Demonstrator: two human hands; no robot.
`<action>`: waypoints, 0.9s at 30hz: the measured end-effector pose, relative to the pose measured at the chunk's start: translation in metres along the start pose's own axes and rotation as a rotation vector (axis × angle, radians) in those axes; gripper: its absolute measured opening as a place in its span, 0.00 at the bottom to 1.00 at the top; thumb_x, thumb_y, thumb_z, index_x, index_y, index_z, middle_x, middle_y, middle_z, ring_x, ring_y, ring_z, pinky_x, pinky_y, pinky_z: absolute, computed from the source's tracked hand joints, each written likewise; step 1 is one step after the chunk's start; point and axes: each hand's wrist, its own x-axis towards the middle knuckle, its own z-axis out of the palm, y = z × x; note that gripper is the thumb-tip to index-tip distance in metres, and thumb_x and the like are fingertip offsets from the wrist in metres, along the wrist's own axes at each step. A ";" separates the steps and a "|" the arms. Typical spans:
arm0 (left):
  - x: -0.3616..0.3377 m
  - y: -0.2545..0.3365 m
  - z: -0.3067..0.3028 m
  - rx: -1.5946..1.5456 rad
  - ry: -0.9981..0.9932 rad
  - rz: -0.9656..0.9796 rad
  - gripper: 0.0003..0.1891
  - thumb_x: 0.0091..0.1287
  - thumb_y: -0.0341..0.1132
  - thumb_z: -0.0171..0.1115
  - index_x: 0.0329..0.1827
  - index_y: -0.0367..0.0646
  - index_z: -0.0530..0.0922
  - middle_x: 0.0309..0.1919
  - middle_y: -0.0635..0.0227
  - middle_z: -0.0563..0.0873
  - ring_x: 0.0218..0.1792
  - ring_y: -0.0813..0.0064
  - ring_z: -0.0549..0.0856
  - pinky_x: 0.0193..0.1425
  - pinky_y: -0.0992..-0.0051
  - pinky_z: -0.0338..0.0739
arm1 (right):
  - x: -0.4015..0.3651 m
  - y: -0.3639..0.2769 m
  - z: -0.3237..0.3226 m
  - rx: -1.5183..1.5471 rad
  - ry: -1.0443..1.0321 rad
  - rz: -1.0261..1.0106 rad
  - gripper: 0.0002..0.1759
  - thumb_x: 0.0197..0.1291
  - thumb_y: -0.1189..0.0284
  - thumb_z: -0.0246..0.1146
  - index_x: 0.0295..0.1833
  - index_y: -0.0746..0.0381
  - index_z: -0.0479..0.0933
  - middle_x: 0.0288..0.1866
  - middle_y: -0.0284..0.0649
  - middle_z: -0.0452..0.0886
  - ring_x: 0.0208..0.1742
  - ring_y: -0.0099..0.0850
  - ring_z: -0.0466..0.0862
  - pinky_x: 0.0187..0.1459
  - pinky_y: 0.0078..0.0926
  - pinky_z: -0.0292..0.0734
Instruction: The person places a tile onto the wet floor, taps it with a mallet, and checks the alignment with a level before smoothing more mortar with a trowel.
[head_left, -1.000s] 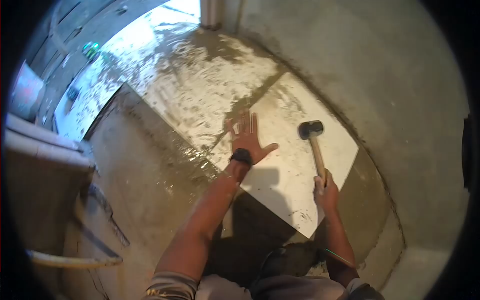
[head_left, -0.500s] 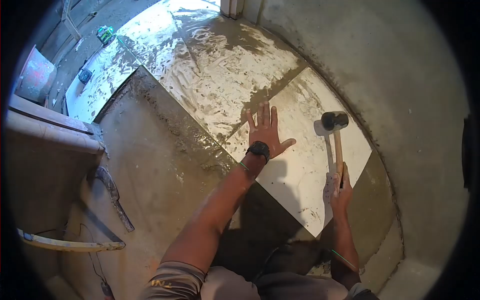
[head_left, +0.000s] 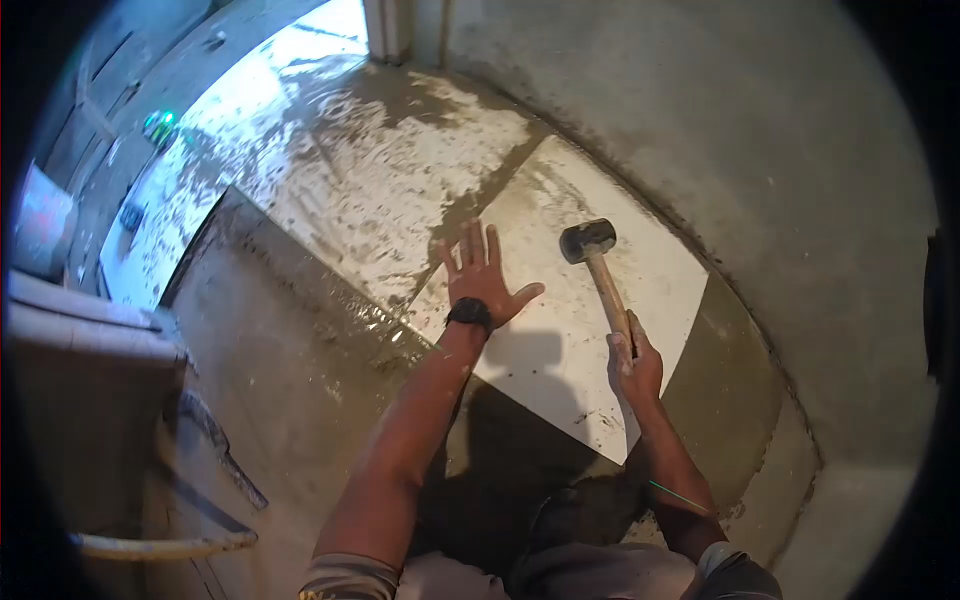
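On the white tile (head_left: 655,265), toward its left corner, the left hand (head_left: 482,288) lies with fingers spread wide. The right hand (head_left: 642,368) has its fingers closed around the wooden handle of the mallet (head_left: 606,288). Its black head is over the tile; whether it touches, I cannot tell.

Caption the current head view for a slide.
Left hand splayed on a pale floor tile, right hand gripping a black-headed mallet.

Head camera: looks forward and down, near white tile (head_left: 650,285).
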 end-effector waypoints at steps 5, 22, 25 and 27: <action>0.002 0.003 -0.005 0.050 -0.041 -0.007 0.66 0.57 0.83 0.48 0.83 0.34 0.44 0.82 0.41 0.45 0.84 0.51 0.41 0.80 0.39 0.24 | 0.003 -0.001 -0.003 0.130 0.092 -0.010 0.33 0.73 0.53 0.58 0.74 0.63 0.69 0.43 0.59 0.86 0.40 0.50 0.88 0.44 0.40 0.80; 0.001 0.002 -0.007 0.050 -0.068 0.001 0.70 0.53 0.85 0.49 0.83 0.34 0.42 0.82 0.40 0.45 0.84 0.48 0.41 0.80 0.38 0.24 | 0.040 -0.004 0.004 0.026 -0.016 0.052 0.32 0.75 0.53 0.56 0.77 0.58 0.66 0.36 0.54 0.85 0.38 0.50 0.87 0.41 0.44 0.79; 0.001 0.002 -0.006 0.033 -0.079 0.000 0.69 0.53 0.85 0.49 0.83 0.35 0.42 0.82 0.40 0.45 0.84 0.48 0.40 0.80 0.38 0.23 | 0.039 -0.003 0.011 -0.006 -0.020 0.063 0.30 0.75 0.55 0.56 0.76 0.58 0.67 0.37 0.55 0.85 0.38 0.54 0.87 0.41 0.47 0.79; 0.000 0.001 -0.005 0.041 -0.082 0.002 0.69 0.54 0.85 0.49 0.83 0.35 0.42 0.82 0.40 0.44 0.84 0.48 0.40 0.80 0.38 0.23 | 0.034 -0.007 0.007 -0.024 -0.066 0.114 0.30 0.75 0.55 0.55 0.75 0.58 0.67 0.38 0.55 0.85 0.39 0.54 0.87 0.42 0.46 0.79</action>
